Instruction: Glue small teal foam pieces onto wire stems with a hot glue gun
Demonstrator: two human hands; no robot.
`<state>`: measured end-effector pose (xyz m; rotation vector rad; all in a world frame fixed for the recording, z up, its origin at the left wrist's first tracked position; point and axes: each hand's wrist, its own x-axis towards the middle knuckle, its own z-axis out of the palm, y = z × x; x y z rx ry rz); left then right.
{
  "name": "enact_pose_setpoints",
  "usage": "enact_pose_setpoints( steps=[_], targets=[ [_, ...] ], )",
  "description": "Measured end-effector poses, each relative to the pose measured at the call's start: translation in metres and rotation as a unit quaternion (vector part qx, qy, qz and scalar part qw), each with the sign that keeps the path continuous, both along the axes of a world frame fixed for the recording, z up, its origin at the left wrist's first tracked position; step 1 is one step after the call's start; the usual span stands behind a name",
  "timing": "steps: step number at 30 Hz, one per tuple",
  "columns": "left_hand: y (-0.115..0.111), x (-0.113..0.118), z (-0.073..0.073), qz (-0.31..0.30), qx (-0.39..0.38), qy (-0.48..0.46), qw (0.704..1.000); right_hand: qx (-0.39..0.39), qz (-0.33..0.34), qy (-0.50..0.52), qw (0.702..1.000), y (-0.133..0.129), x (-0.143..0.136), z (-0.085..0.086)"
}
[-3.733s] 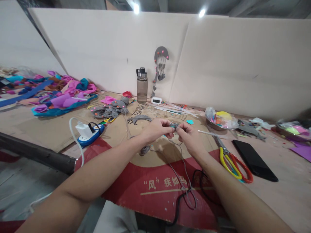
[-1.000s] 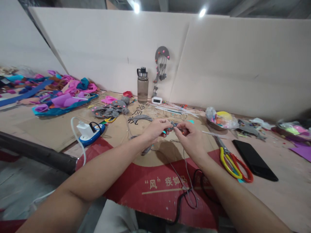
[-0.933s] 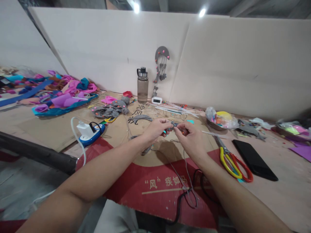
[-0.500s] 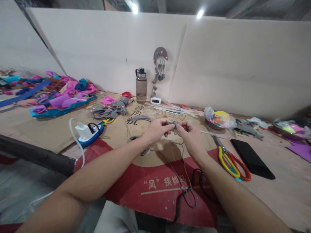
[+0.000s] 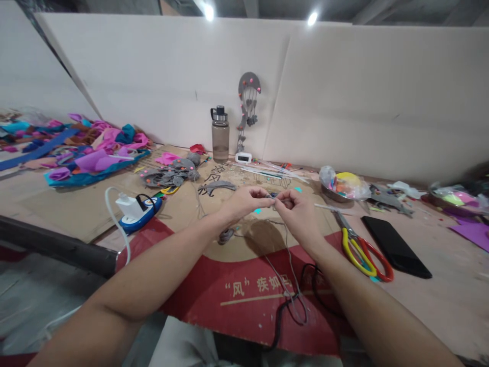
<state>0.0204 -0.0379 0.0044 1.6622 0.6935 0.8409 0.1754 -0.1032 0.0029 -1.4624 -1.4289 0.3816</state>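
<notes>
At the near edge, red printed cardboard [image 5: 244,321] covers part of the tabletop [image 5: 451,295], and a black cable [image 5: 278,318] lies over it beside the loops of a thin grey cord [image 5: 288,255]. The cord runs up toward the hands; whether it joins what they hold is too fine to tell. Above the cardboard, the left hand [image 5: 246,201] and the right hand [image 5: 300,211] meet fingertip to fingertip, each nearly closed in a pinch, thumb against forefinger, the other fingers curled in. Between them is a small grey piece [image 5: 271,196], mostly hidden by the fingers. Such fine work probably goes best with one hand steadying the piece while the other makes small moves, with light, even tension and enough slack in the cord; a hard tug could twist soft material or snag a loop on the cable. A coiled grey piece [image 5: 225,235] lies near the left wrist. To the right are red-and-yellow-handled scissors [image 5: 359,250], with a black phone [image 5: 397,247] beyond them; to the left is a blue-and-white power strip [image 5: 143,218]. Farther off lie a curved grey strip [image 5: 223,186] and a grey heap [image 5: 173,176], with a bottle [image 5: 220,142] upright near the pale wall panel [image 5: 153,76].
</notes>
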Motion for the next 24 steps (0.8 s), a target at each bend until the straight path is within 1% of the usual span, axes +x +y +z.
enact_pose_setpoints(
  steps=[2, 4, 8, 12, 16, 21, 24],
  targets=[
    [0.002, -0.002, -0.001, -0.001, 0.030, 0.015, 0.999, 0.000, 0.005, -0.040, 0.999, 0.000, 0.001, -0.002],
    [0.003, -0.002, -0.001, 0.005, 0.036, 0.019, 0.999, 0.006, 0.021, -0.058, 0.998, 0.001, 0.004, -0.003],
    [0.003, -0.001, 0.000, 0.020, -0.011, -0.001, 1.000, 0.030, 0.052, -0.045, 0.997, 0.004, 0.006, -0.006],
    [0.002, 0.000, 0.001, 0.044, -0.054, -0.029, 0.997, 0.038, 0.033, -0.043, 0.998, 0.003, 0.002, -0.006],
    [-0.001, 0.002, 0.002, 0.050, -0.086, -0.038, 0.994, 0.055, 0.015, -0.062, 0.996, 0.000, -0.002, -0.006],
    [-0.007, 0.004, 0.006, 0.064, -0.118, -0.034, 0.990, 0.073, 0.017, -0.117, 0.990, -0.001, -0.004, -0.009],
    [-0.007, 0.005, 0.006, 0.062, -0.124, -0.040, 0.990, 0.080, 0.008, -0.143, 0.986, 0.000, -0.002, -0.010]
  ],
)
